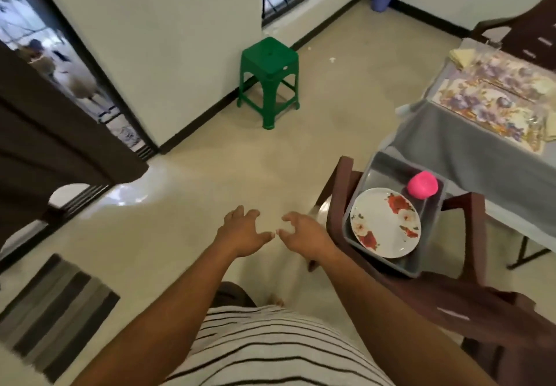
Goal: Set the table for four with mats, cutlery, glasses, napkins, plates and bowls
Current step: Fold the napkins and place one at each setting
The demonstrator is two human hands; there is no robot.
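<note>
Plate (385,222), white with red flowers, is seen lying in a grey tub (388,166) on a brown chair (340,193) beside the desk (451,133), near a pink bowl (422,185); judged rigid, glazed, breakable, best gripped at opposite rims. Left hand (242,230) and right hand (304,233) are held spread, empty

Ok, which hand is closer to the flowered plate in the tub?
Right hand. It hovers just left of the flowered plate, beside the chair. The left hand is farther left, over bare floor.
</note>
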